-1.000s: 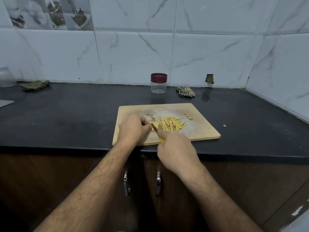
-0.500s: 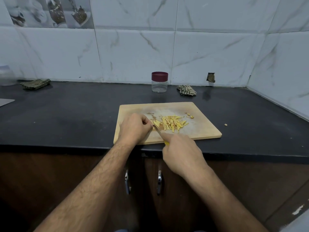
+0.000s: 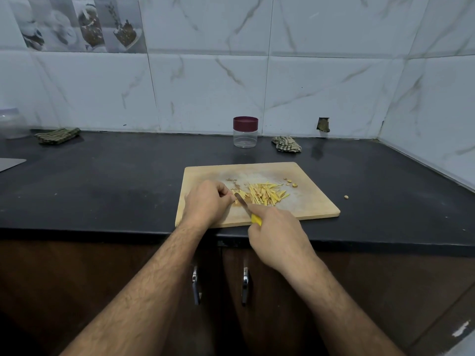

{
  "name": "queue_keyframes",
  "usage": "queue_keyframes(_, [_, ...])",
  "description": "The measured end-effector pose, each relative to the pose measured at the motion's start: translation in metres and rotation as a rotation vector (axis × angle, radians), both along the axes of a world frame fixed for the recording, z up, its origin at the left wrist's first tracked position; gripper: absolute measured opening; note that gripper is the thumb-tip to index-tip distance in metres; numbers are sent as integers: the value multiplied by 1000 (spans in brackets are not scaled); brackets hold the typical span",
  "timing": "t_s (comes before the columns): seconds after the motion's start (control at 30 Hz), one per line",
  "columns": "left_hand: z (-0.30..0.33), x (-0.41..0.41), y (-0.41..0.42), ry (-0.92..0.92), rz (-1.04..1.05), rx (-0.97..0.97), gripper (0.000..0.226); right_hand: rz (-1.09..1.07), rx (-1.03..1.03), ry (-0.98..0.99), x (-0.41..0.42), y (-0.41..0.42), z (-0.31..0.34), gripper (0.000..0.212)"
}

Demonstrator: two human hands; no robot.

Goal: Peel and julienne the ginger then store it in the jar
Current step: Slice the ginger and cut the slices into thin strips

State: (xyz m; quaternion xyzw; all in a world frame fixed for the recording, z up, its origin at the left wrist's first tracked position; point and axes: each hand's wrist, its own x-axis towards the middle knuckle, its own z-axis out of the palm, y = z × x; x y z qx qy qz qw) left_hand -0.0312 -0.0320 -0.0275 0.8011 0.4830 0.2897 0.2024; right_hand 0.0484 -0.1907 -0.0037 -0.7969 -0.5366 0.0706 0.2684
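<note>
A wooden cutting board point(image 3: 311, 204) lies at the counter's front edge. A pile of yellow ginger strips point(image 3: 266, 193) sits in its middle. My left hand point(image 3: 207, 202) is curled at the pile's left end, its fingertips pinching a small ginger piece that is mostly hidden. My right hand point(image 3: 277, 233) grips a yellow-handled knife point(image 3: 244, 204), whose blade points up-left and meets the ginger beside my left fingertips. The clear jar point(image 3: 245, 132) with a maroon lid stands closed near the back wall.
Small ginger bits point(image 3: 291, 183) lie on the board's far right part, and one crumb point(image 3: 346, 197) on the black counter point(image 3: 115, 186). A checked cloth point(image 3: 286, 144) is right of the jar, a folded green cloth point(image 3: 57, 135) at far left. Cabinet handles point(image 3: 195, 285) are below.
My right hand with the knife has drawn slightly back and down toward the board's front edge. My left hand has stayed at the pile's left end.
</note>
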Motion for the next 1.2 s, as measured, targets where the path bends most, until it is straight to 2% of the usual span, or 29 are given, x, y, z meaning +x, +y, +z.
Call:
queue_keyframes(0.4, [0,1,0,-1,10,7,28,19,12,-3,-2,6,-6,50])
queue_keyframes(0.6, [0,1,1,6,1,-5,28,16,-58,-35,-4,12,-6,52])
queue_keyframes(0.9, [1,2,0,-8,3,-10,26,22,-105,-88,-7,-1,-1,38])
queue_keyframes(1.07, [3,1,-3,-15,4,-6,25,2,-134,-71,0,-8,7,50])
queue_keyframes(1.2, [4,1,-5,-18,0,-9,23,-8,-100,-1,3,-6,8,47])
